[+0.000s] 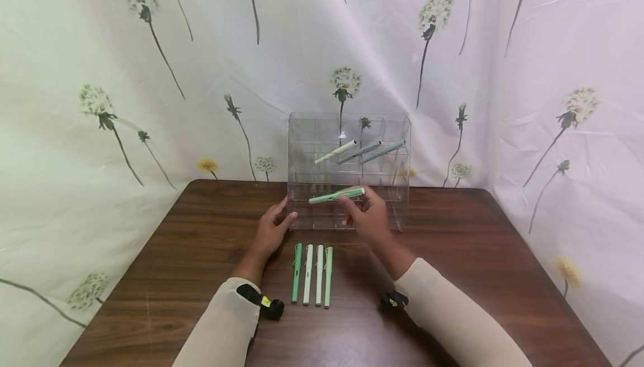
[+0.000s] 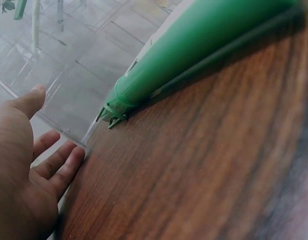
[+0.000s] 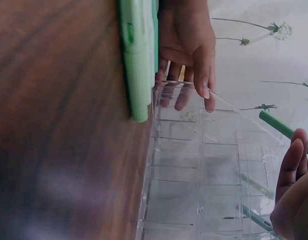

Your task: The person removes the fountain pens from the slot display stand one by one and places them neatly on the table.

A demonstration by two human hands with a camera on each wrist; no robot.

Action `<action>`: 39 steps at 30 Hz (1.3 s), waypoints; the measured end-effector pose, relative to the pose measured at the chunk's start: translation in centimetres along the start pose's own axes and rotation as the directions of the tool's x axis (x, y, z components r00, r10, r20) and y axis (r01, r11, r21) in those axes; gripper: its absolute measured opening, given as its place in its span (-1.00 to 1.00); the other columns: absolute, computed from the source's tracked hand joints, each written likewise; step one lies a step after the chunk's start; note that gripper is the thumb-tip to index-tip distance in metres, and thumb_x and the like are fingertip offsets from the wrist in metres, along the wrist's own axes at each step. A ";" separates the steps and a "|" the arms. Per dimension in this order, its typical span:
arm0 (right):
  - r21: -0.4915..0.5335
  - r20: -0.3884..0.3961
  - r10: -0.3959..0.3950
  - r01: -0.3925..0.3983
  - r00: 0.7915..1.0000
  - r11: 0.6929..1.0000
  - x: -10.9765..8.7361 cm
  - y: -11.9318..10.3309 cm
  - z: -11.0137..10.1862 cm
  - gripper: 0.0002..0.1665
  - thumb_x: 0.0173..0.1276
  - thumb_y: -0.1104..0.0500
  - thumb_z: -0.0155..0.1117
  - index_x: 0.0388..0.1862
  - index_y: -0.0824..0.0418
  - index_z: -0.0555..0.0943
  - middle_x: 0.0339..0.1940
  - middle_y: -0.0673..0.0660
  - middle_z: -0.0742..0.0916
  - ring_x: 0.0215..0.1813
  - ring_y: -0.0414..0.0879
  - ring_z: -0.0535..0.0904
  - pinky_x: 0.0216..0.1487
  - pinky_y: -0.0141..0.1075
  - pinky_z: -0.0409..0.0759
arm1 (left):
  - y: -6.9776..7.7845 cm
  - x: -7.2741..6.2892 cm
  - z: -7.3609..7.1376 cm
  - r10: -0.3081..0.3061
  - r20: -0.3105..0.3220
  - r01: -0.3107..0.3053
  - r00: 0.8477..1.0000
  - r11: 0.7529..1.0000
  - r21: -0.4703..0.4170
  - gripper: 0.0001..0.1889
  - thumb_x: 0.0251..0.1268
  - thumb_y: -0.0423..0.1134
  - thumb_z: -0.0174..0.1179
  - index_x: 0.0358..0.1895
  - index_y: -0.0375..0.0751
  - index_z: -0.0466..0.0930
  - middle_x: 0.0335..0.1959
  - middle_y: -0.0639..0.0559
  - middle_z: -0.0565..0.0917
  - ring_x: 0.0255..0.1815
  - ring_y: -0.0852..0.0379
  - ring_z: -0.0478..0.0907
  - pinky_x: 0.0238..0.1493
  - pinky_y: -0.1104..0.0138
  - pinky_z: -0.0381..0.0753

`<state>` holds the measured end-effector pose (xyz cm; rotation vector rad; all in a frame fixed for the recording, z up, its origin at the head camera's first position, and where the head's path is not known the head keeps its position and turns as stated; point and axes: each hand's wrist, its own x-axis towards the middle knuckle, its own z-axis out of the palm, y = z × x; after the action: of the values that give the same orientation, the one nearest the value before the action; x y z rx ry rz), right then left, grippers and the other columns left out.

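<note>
My right hand [image 1: 371,217] pinches a light green pen [image 1: 324,197] between thumb and fingers, nearly level, before the middle of a clear plastic rack [image 1: 300,189]. In the right wrist view this pen [image 3: 281,127] slants past the fingertips. My left hand [image 1: 270,234] rests at the rack's lower left side, thumb toward the front and fingers extended along the side wall [image 2: 76,102]. Slanted in the rack's upper part lie a pale green pen [image 1: 334,153], a grey-green pen [image 1: 359,152] and a grey-blue pen [image 1: 383,151].
On the brown wooden table [image 1: 201,266], in front of the rack, several pens lie side by side: a darker green pen [image 1: 296,277], two whitish pens [image 1: 307,277] and a light green pen [image 1: 328,280]. A flower-printed curtain [image 1: 282,65] hangs behind the table.
</note>
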<state>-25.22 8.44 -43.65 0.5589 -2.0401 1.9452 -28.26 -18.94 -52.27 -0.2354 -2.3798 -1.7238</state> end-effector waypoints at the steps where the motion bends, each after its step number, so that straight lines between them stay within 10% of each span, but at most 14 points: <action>1: 0.001 0.000 -0.002 0.002 1.000 1.000 -0.3 0.0 0.0 -0.77 0.60 0.17 0.43 0.08 0.29 0.69 -0.50 0.09 0.72 -0.60 -0.08 0.67 -0.48 -0.11 0.72 | 0.0 0.0 0.0 -0.003 0.002 0.003 1.000 1.000 -0.001 -0.30 0.64 -0.15 0.32 0.72 -0.08 0.31 0.60 -0.33 0.46 0.59 -0.31 0.45 0.61 -0.17 0.39; 9: 0.034 -0.018 0.009 -0.008 1.000 0.999 -1.6 0.0 -0.7 -0.79 0.60 0.19 0.42 0.01 0.32 0.66 -0.16 0.29 0.88 -0.54 -0.17 0.69 -0.41 -0.17 0.76 | -0.1 -0.1 -0.1 -0.008 -0.003 0.008 1.000 1.000 0.007 -0.31 0.64 -0.16 0.32 0.71 -0.08 0.32 0.58 -0.34 0.47 0.57 -0.30 0.48 0.58 -0.15 0.43; 16: 0.041 -0.030 0.149 -0.148 0.988 0.988 -2.2 0.0 -1.6 -0.76 0.55 0.27 0.46 0.07 0.36 0.64 -0.25 0.17 0.87 -0.59 -0.19 0.58 -0.46 -0.32 0.68 | -0.3 0.0 -0.1 -0.004 -0.005 0.004 1.000 1.000 0.001 -0.30 0.63 -0.14 0.33 0.71 -0.07 0.32 0.58 -0.33 0.48 0.56 -0.31 0.49 0.57 -0.16 0.44; 24: -0.014 0.106 0.240 -0.240 0.965 0.971 -3.0 0.1 -2.4 -0.13 0.56 0.27 0.45 0.74 0.04 0.32 -0.33 0.34 0.80 -0.64 0.01 0.59 -0.46 -0.11 0.71 | -0.3 -0.1 -0.1 0.002 -0.001 -0.002 1.000 1.000 -0.004 -0.30 0.64 -0.12 0.33 0.71 -0.08 0.32 0.57 -0.37 0.47 0.56 -0.33 0.48 0.57 -0.19 0.43; 39: -0.144 0.348 0.333 -0.301 0.876 0.943 -4.1 0.6 -3.8 -0.18 0.50 0.30 0.48 0.66 0.24 0.38 -0.33 0.36 0.84 -0.60 -0.12 0.56 -0.40 -0.25 0.68 | -0.2 0.0 -0.1 0.011 0.016 -0.012 1.000 1.000 0.003 -0.30 0.66 -0.15 0.29 0.73 -0.10 0.28 0.58 -0.32 0.47 0.50 -0.30 0.55 0.50 -0.15 0.50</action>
<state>-22.13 12.61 -45.74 0.6441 -2.5804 2.0369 -28.31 -19.06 -52.43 -0.2630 -2.3878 -1.7192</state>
